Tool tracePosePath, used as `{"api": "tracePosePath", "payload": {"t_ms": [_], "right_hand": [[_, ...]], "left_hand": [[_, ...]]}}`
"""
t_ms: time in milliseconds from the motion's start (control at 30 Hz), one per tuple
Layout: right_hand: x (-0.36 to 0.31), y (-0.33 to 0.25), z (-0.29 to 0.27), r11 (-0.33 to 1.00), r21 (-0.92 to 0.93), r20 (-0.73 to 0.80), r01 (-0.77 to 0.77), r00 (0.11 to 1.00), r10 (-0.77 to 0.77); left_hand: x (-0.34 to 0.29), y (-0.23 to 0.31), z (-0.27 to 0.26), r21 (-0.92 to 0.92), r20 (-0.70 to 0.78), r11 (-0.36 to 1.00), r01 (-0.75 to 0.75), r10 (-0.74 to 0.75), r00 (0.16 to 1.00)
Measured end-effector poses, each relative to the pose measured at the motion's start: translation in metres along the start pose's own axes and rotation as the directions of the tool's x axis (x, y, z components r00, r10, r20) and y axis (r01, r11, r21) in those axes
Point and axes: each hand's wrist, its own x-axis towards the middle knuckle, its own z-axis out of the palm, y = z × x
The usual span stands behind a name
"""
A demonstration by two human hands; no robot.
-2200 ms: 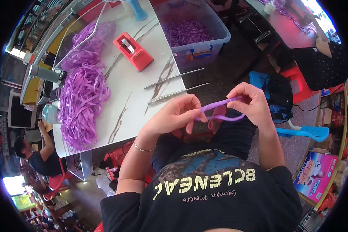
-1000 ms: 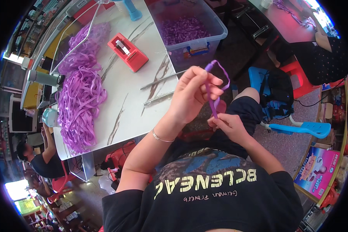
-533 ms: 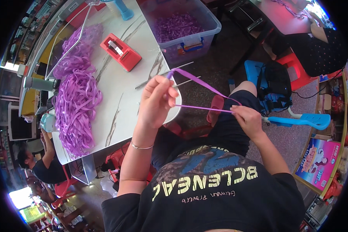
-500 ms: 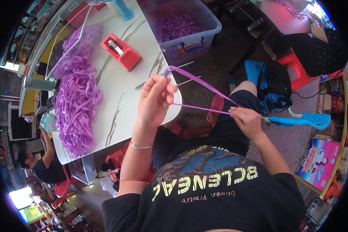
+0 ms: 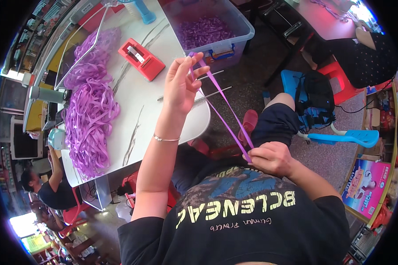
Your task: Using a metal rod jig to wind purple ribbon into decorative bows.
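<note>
A purple ribbon strap (image 5: 215,82) is stretched in a long narrow loop between my two hands, slanting down from the table corner toward my lap. Its upper end is pinched in the raised fingers of my left hand (image 5: 182,84). Low in front of my shirt, my right hand (image 5: 272,158) is closed on the other end. On the table to the left lies a large heap of purple straps (image 5: 90,128). Two thin metal rods (image 5: 216,93) jut out past the table edge, just behind my left hand.
A red tape dispenser (image 5: 141,60) stands on the white marbled table (image 5: 132,115). Beyond the table corner, a clear plastic bin (image 5: 241,37) holds many purple straps. A blue stool (image 5: 292,84) with a black bag is at the right. Other people sit nearby.
My left hand has risen slightly away from me. My right hand has drawn down and left toward my body, so the strap loop now runs more steeply and narrowly.
</note>
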Motion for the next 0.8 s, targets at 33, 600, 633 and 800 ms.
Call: {"api": "tracePosePath", "payload": {"t_ms": [33, 600, 633, 800], "right_hand": [[-0.002, 0.002, -0.002, 1.000, -0.015, 0.000, -0.027, 1.000, 0.027], [-0.007, 0.011, -0.006, 0.983, -0.122, 0.070, -0.135, 0.987, 0.144], [-0.007, 0.008, 0.000, 0.992, -0.096, 0.076, -0.087, 0.993, 0.095], [0.009, 0.000, 0.007, 0.999, -0.012, 0.106, 0.031, 0.994, -0.029]], "left_hand": [[-0.002, 0.003, -0.003, -0.009, 0.010, 1.000, 0.011, -0.011, 1.000], [-0.025, 0.006, -0.032, -0.093, -0.063, 0.993, -0.078, 0.073, 0.995], [-0.019, 0.008, -0.025, -0.089, -0.082, 0.991, -0.095, 0.088, 0.993], [0.010, -0.007, -0.021, -0.117, -0.022, 0.985, -0.128, 0.126, 0.992]]}}
